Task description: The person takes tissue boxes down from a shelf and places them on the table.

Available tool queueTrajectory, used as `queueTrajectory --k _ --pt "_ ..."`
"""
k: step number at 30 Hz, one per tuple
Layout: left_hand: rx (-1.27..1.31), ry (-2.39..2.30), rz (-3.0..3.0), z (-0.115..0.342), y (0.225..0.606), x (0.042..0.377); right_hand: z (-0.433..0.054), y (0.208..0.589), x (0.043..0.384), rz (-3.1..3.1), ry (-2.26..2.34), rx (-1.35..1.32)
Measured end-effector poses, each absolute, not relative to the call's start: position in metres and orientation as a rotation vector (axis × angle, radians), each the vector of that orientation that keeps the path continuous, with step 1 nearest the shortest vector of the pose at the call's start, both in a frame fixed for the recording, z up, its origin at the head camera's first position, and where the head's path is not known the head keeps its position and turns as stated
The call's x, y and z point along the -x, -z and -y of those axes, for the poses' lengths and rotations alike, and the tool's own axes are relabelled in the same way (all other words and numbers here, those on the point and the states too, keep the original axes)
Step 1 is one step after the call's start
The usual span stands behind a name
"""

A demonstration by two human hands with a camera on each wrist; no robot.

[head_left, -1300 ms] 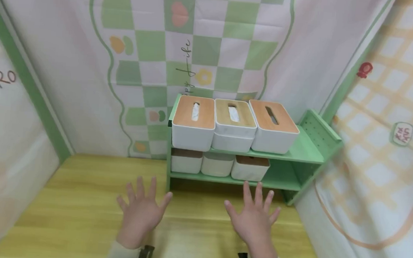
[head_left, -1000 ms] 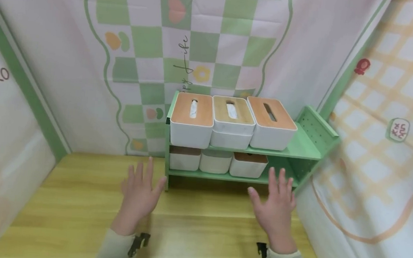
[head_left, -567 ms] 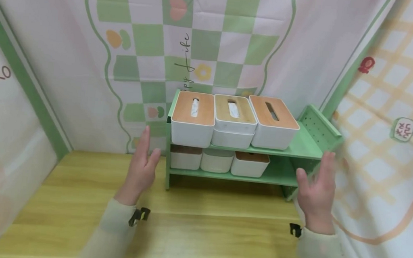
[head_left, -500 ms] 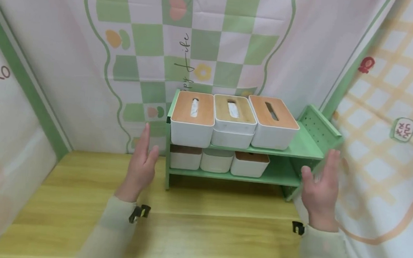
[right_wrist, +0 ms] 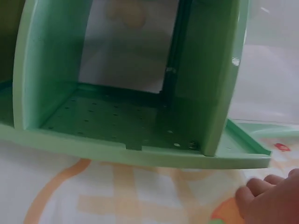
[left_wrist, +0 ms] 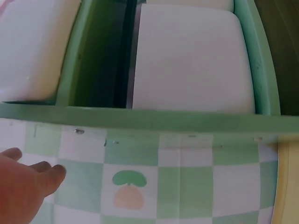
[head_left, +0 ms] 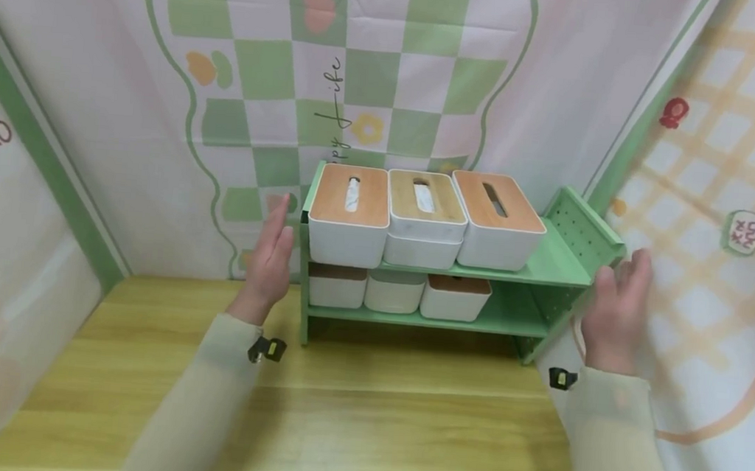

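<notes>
A green two-tier shelf (head_left: pixel 561 272) stands on the wooden table. My left hand (head_left: pixel 269 271), fingers straight and palm turned inward, is just outside its left end panel. At the other end my right hand (head_left: pixel 617 313) is raised beside the right panel, its fingers extended. Neither hand holds anything. Three white tissue boxes with wood lids line the top tier: left box (head_left: pixel 348 244), middle box (head_left: pixel 424 252), right box (head_left: pixel 499 246). Below them sit smaller containers (head_left: pixel 395 296). In the left wrist view my left fingers (left_wrist: pixel 44 179) point toward the shelf's side.
The yellowish wooden tabletop (head_left: pixel 361 441) extends in front of the shelf. Behind it hangs a green-and-white checkered curtain (head_left: pixel 264 71). An orange-checked cloth wall (head_left: pixel 738 308) stands close on the right, near the right hand.
Both hands have moved forward from in front of the shelf and turned palm-inward. The right hand also swung out to the right. The shelf and boxes stay put.
</notes>
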State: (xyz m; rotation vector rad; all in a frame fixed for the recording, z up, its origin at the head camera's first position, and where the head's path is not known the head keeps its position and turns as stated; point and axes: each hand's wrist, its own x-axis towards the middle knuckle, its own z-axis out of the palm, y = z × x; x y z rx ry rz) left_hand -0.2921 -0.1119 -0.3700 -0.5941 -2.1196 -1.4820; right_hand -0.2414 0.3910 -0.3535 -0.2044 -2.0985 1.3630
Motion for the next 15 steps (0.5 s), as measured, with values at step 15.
queueTrajectory --k 15 --pt "0.463 1.696 2.237 0.092 0.36 0.31 -0.426 0.342 0.276 2.164 -1.465 0.335"
